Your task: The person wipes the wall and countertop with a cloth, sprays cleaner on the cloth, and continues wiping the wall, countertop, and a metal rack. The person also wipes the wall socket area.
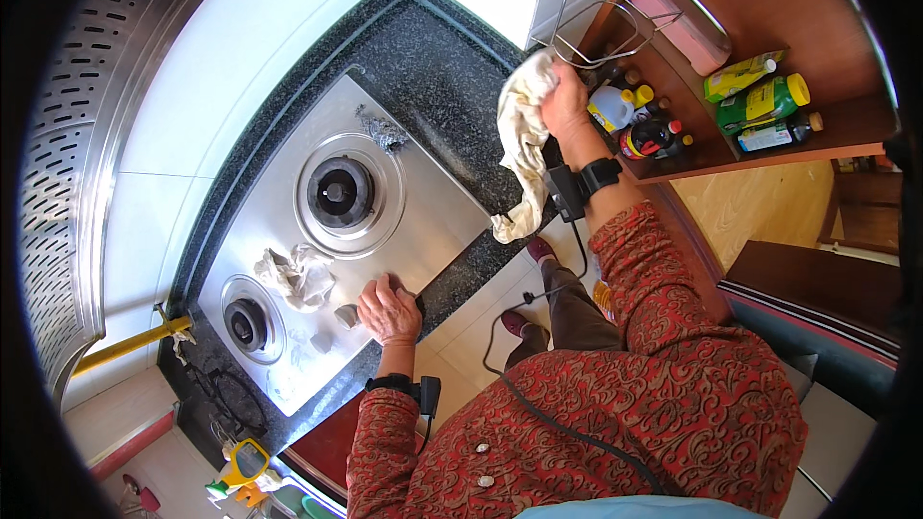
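Observation:
My right hand (566, 97) is closed around a cream cloth (524, 130), which hangs down over the dark speckled countertop (440, 61) and the right edge of the stove. My left hand (390, 308) rests at the front edge of the stainless steel gas stove (425, 220), beside a control knob (347, 315); whether its fingers grip anything is hidden. A crumpled whitish cloth (297, 278) lies on the stove between the larger burner (340, 192) and the smaller burner (245, 326). Near the stove's back right corner is a crumpled steel wool scourer (386, 134).
A wire rack (613, 50) stands close to my right hand. Wooden shelves (750, 158) at the right hold several bottles and a pink container (681, 25). The metal range hood (108, 158) curves along the left. A yellow pipe (130, 346) runs near the stove.

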Demonstrator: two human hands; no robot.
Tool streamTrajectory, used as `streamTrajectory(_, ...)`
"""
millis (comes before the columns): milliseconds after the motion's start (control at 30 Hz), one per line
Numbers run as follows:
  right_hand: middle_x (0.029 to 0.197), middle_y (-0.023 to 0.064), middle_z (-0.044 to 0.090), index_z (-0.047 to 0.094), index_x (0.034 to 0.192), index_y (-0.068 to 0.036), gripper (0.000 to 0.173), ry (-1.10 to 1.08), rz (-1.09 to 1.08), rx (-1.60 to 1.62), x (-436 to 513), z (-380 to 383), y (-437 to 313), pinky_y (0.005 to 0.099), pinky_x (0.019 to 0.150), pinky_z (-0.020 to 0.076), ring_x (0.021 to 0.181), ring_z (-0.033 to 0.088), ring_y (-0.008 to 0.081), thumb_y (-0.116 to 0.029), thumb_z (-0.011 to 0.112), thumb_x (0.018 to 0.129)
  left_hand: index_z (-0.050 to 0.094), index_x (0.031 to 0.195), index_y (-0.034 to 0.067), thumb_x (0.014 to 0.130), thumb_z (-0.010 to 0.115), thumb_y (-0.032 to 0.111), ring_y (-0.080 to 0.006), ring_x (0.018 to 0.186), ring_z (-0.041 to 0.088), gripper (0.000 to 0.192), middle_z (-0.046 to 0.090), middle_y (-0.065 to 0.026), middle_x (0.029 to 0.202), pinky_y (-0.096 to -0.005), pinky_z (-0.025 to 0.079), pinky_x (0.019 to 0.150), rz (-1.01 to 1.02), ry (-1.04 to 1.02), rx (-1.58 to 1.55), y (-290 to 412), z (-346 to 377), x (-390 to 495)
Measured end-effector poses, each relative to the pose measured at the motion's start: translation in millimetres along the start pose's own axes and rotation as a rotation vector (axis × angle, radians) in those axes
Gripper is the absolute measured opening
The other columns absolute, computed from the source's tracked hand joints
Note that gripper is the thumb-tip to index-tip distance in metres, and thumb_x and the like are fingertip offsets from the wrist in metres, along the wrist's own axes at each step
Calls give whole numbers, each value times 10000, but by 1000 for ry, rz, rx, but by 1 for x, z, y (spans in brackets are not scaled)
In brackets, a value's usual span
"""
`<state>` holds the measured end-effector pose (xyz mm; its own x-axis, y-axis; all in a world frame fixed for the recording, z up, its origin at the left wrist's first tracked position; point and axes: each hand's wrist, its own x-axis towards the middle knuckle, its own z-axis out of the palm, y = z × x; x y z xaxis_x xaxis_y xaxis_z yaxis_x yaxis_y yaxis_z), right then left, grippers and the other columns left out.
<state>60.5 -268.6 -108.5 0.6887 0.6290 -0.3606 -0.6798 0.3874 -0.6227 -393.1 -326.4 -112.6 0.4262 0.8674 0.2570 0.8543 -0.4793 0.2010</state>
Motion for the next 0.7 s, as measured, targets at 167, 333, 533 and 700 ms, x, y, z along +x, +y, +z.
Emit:
streamTrajectory(167, 1242, 169, 616, 451, 1423, 12, 604, 137, -238, -728, 8, 18, 9, 353, 925, 488, 1063, 611, 265, -179, 566, 862, 568, 1187, 102, 801, 613, 190, -346, 1035, 534, 398, 556, -128, 1127, -483, 411, 902, -4, -12, -22, 0, -1, 1)
streamTrajectory(333, 1132, 166, 664, 561, 1293, 36, 591, 386, -685, -1375, 34, 12, 21, 352, 868, 498, 967, 639, 272, -259, 721, 807, 570, 1186, 109, 801, 615, 192, -347, 1030, 539, 397, 559, -127, 1127, -485, 411, 899, -12, -18, -16, 0, -1, 0)
streamTrajectory(533, 936, 99, 679, 635, 1055, -8, 338, 314, -525, -1067, 61, 9, 24, 378, 734, 505, 824, 637, 239, -175, 743, 781, 568, 1191, 117, 797, 619, 194, -345, 1056, 533, 404, 556, -118, 1137, -486, 408, 905, -28, -32, -16, 0, -1, -1)
streamTrajectory(700, 943, 95, 658, 618, 1089, -31, 382, 206, -226, -615, 54, 15, 13, 372, 703, 511, 797, 634, 227, -70, 707, 720, 563, 1194, 119, 790, 624, 187, -341, 1071, 524, 414, 549, -113, 1148, -493, 401, 915, -34, -44, -6, 0, -1, 0)
